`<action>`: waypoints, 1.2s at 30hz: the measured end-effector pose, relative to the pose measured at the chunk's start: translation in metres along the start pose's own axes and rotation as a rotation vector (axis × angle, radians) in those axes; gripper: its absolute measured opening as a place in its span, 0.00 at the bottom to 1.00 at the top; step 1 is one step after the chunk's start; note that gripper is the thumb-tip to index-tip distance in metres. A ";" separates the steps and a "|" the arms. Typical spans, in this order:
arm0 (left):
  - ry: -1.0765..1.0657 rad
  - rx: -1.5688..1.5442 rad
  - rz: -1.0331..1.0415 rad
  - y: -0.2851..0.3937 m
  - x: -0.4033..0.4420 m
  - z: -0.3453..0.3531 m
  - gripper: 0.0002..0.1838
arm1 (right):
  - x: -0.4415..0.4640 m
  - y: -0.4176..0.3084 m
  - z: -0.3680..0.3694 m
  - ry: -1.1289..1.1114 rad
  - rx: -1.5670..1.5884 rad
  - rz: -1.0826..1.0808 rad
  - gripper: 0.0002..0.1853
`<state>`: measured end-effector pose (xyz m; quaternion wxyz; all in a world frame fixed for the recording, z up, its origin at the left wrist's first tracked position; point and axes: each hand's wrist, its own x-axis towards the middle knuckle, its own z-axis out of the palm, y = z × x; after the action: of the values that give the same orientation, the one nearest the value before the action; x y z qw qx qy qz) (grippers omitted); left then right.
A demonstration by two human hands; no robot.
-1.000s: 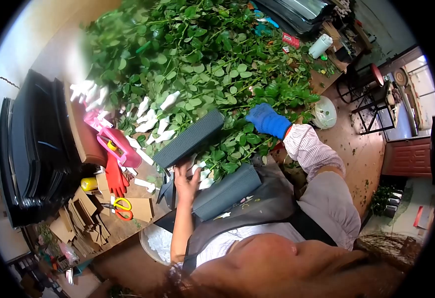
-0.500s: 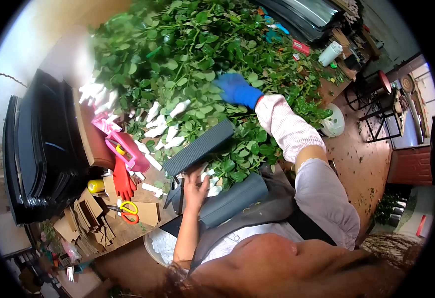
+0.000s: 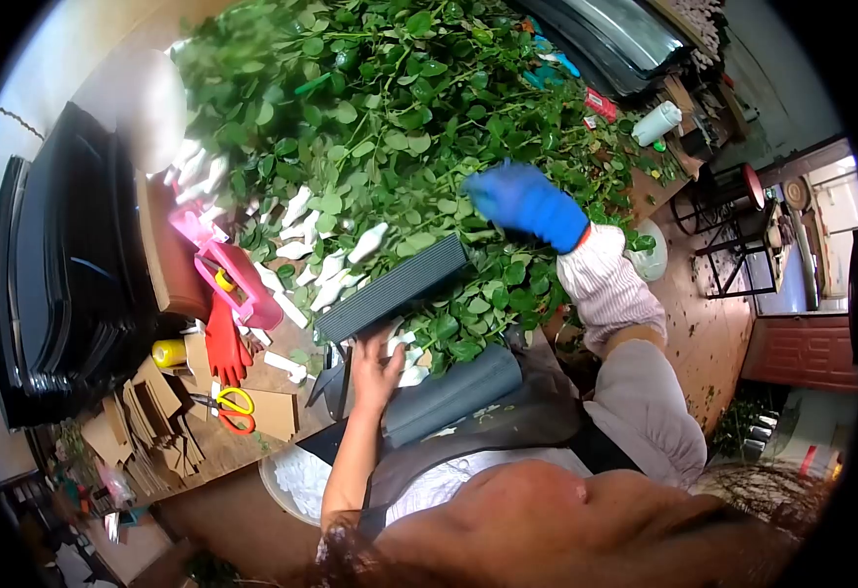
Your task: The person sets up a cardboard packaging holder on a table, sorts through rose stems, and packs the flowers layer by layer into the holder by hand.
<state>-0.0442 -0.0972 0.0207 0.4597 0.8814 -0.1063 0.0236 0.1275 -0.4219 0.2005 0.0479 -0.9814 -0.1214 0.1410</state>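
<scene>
My bare left hand (image 3: 376,376) is by the lower end of a dark ribbed block (image 3: 393,289). Its fingers are apart, and the tips go out of sight at the block's edge. White-sleeved flower buds (image 3: 412,365) lie beside that hand. Over the pile of leafy green stems (image 3: 380,118) is my right hand (image 3: 527,204), in a blue glove with a pale striped sleeve. The gloved fingers are curled together and slightly blurred; what they hold, if anything, is hidden among the leaves. More white-sleeved buds (image 3: 365,243) stick out left of the block.
At the left are a pink tape dispenser (image 3: 243,284), a red glove (image 3: 225,343), scissors (image 3: 236,410) and cardboard pieces (image 3: 150,397). Stacked black sheets (image 3: 66,274) stand beyond them. A rolled grey sheet (image 3: 458,392) lies before my body. A white bottle (image 3: 656,122) stands far right.
My gloved right hand has moved right and slightly nearer to me over the leaves. My left hand stays by the ribbed block. The whole view has shifted slightly.
</scene>
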 end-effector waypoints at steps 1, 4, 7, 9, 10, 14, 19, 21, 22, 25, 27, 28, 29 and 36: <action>-0.003 -0.001 -0.008 0.001 0.000 0.000 0.22 | 0.012 0.003 -0.008 0.146 0.059 0.012 0.15; -0.025 -0.026 -0.046 0.003 0.001 -0.002 0.22 | 0.097 0.030 0.019 0.404 0.073 0.040 0.15; -0.061 -0.102 -0.155 0.014 0.002 -0.005 0.23 | 0.159 0.042 0.057 0.342 -0.128 0.086 0.15; -0.081 -0.096 -0.180 0.020 0.004 -0.009 0.24 | 0.176 0.035 0.067 0.242 -0.270 0.101 0.14; -0.093 -0.091 -0.219 0.022 0.005 -0.010 0.24 | 0.179 0.030 0.072 0.146 -0.316 0.108 0.13; -0.033 -0.077 -0.119 0.007 0.002 -0.002 0.23 | 0.170 0.042 0.053 0.434 -0.329 -0.042 0.10; -0.035 -0.122 -0.152 0.011 0.002 -0.003 0.22 | 0.136 0.075 0.020 0.545 -0.466 -0.214 0.10; -0.029 -0.081 -0.106 0.006 0.002 -0.002 0.22 | 0.132 0.089 0.015 0.096 -0.308 0.025 0.18; -0.027 -0.058 -0.094 -0.001 0.001 -0.001 0.22 | 0.117 0.087 0.003 0.430 -0.273 -0.088 0.17; -0.038 -0.082 -0.147 0.007 0.001 -0.002 0.23 | 0.106 0.095 -0.004 0.723 -0.274 -0.293 0.16; -0.013 -0.138 -0.103 0.007 0.001 -0.001 0.23 | 0.110 0.108 0.009 0.287 -0.365 -0.130 0.15; -0.005 -0.113 -0.085 0.008 0.002 -0.002 0.23 | 0.099 0.103 -0.001 0.394 -0.399 -0.093 0.16; -0.048 -0.029 -0.123 0.002 0.000 -0.001 0.22 | 0.088 0.099 -0.015 0.506 -0.440 -0.055 0.16; 0.002 -0.047 -0.041 0.004 0.004 -0.005 0.23 | 0.066 0.113 -0.010 0.916 0.005 -0.224 0.18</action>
<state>-0.0413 -0.0960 0.0273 0.4809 0.8722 -0.0885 0.0127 0.2175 -0.5144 0.1776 0.1140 -0.9233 -0.1924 -0.3123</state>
